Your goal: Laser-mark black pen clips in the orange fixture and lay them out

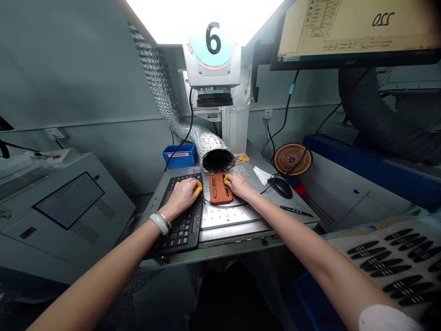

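Observation:
My left hand [183,196], with yellow finger covers, is over the black keyboard [184,230]. Its fingers are curled and the covered tips are close together; whether anything is between them I cannot make out. My right hand [238,185] reaches the right side of an orange-brown block [221,199] with two long oval slots. Its covered fingertips pinch at a slim dark pointed oval piece [226,187] in the right slot. In the left slot lies an orange-brown oval shape [214,187]. The block rests on a perforated metal plate [220,221].
Above hangs a machine head [214,78] marked 6. A foil duct [216,149] opens behind the block, beside a blue bin [181,156]. Rightward are a mouse [280,187], an orange fan [292,159] and a tray [375,234] of dark oval pieces. A cable crosses the plate.

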{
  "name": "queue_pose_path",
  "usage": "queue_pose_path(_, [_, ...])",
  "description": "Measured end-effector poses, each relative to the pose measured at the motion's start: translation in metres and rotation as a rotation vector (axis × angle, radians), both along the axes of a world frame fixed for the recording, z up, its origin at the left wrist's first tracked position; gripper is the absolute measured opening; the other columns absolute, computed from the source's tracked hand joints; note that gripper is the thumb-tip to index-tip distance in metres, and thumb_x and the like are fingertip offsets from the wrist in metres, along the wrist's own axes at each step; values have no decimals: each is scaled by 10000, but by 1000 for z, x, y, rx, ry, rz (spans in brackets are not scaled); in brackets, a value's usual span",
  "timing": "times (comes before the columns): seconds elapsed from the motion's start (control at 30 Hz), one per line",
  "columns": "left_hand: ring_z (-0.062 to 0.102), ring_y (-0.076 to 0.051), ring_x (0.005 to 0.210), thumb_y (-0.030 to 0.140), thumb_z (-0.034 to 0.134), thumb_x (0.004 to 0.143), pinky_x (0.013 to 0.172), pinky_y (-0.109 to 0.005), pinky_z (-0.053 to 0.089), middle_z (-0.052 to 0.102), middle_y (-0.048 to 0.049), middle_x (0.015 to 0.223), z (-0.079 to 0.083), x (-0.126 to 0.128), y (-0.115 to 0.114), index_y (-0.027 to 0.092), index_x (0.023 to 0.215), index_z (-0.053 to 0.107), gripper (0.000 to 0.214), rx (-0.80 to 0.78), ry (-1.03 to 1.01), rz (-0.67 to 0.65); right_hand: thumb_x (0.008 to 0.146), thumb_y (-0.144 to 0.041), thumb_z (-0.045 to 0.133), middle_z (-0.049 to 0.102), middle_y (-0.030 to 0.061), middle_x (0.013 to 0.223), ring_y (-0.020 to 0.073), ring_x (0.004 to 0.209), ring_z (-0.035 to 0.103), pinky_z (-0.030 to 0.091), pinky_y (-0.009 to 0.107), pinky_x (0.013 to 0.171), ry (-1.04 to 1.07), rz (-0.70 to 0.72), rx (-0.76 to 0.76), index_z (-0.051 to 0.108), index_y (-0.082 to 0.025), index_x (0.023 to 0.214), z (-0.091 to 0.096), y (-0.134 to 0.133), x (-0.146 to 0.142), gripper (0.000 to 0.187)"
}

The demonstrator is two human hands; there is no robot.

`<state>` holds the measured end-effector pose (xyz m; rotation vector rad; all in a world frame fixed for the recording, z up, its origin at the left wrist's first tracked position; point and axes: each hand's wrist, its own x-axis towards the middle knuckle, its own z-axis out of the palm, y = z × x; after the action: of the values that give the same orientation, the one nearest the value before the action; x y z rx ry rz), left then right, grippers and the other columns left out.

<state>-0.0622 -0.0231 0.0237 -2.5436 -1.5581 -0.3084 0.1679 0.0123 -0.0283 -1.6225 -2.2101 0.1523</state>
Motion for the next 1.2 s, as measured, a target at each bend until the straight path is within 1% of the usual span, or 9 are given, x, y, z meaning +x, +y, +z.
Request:
queue_pose_path(0.13, [530, -205, 842, 282, 428, 870, 692, -307, 345, 581, -56, 898, 1, -14, 4, 186, 851, 526, 139, -19, -16, 51, 904, -277, 475, 568, 72, 979, 198, 878, 525, 351, 270, 731, 28, 56, -46, 626, -223, 1068, 3, -3, 5, 230])
queue_pose_path(0.37, [540, -201, 851, 190, 372, 855, 702, -288, 369, 596, -56, 941, -3, -30, 19, 193, 901, 479, 117, -50, -75, 181, 888, -287, 495, 541, 85, 963, 214, 890, 515, 352, 287, 744, 13, 34, -77, 638, -218, 1051, 7, -3, 4, 227])
queue_pose_path(0.57, [552, -236, 871, 153, 366, 830, 725, -318, 356, 611, -61, 883, -5, -22, 34, 208, 985, 472, 196, -67, -33, 204, 925, -249, 441, 545, 87, 1019, 198, 951, 499, 352, 282, 807, 163, -6, 83, 570, -189, 1155, 3, -19, 12, 270])
queue_pose_path(0.77, [548, -246, 884, 129, 366, 813, 749, -342, 350, 608, -78, 882, 0, -15, 36, 197, 993, 476, 221, -58, -11, 189, 907, -161, 428, 569, 77, 1021, 188, 966, 504, 361, 269, 817, 223, 17, 141, 583, -172, 1077, 8, -41, 30, 230])
queue_pose_path(0.83, [533, -232, 902, 147, 360, 841, 781, -349, 345, 603, -66, 902, 5, -6, 24, 200, 960, 477, 175, -36, -22, 129, 895, -142, 426, 576, 75, 1014, 186, 959, 508, 367, 269, 817, 264, 21, 145, 589, -173, 1052, 10, -49, 35, 229])
queue_pose_path(0.9, [516, -206, 906, 161, 360, 869, 824, -349, 336, 600, -35, 914, 10, 8, 3, 210, 925, 481, 141, -18, -25, 35, 886, -141, 432, 588, 67, 997, 183, 941, 518, 375, 272, 817, 322, 36, 145, 599, -178, 1027, 12, -59, 38, 222])
queue_pose_path(0.97, [501, -179, 900, 135, 362, 878, 872, -347, 323, 595, -7, 903, 17, 24, -25, 215, 897, 488, 150, 7, -15, -86, 879, -156, 446, 605, 53, 979, 176, 913, 533, 386, 273, 804, 391, 63, 139, 610, -187, 999, 17, -74, 40, 206])
queue_pose_path(1.07, [485, -175, 849, 122, 360, 897, 917, -379, 316, 577, -22, 848, 25, 44, -73, 195, 863, 505, 165, 107, 44, -324, 878, -196, 458, 629, 28, 959, 161, 854, 560, 408, 260, 745, 502, 115, 110, 622, -206, 966, 29, -105, 42, 187])
queue_pose_path(1.2, [504, -176, 894, 152, 391, 904, 992, -400, 301, 586, -19, 859, 34, 57, -124, 220, 882, 543, 168, 274, 71, -503, 860, -222, 496, 649, 9, 909, 151, 796, 582, 423, 244, 681, 611, 165, 79, 640, -228, 942, 49, -152, 46, 165])
